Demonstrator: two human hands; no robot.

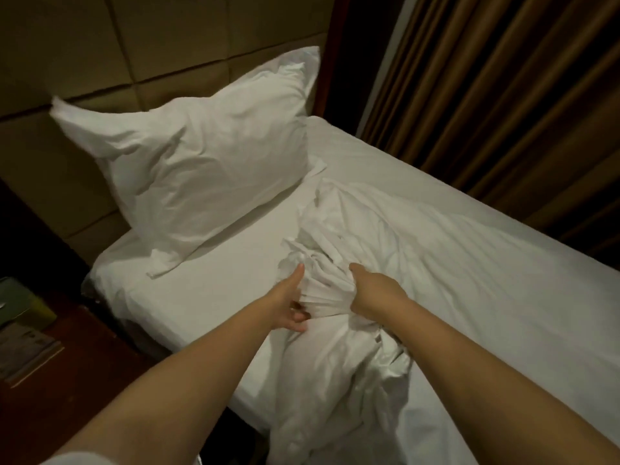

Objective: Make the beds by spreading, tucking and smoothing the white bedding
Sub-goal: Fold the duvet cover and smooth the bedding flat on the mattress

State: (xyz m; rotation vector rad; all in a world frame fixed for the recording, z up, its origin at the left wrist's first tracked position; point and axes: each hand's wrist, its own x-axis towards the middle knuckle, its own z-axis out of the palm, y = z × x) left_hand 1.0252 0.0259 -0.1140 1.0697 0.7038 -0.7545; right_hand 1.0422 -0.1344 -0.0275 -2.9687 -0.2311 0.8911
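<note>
- Gripping the bunched edge of the white duvet (335, 350), the two hands sit close together mid-bed. The left hand (289, 308) curls its fingers (299, 317) under the pleats, and the right hand (372, 293) clutches them from the other side.
- The duvet lies crumpled across the sheet (208, 297), below the pillow (201, 162).
- To do it well, slide the hands apart along the edge, then draw it flat towards the pillow.

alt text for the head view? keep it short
The left hand and right hand grip a bunched part of the white duvet, crumpled on a sheeted bed. A white pillow leans on the padded headboard; brown curtains hang beyond.
</note>
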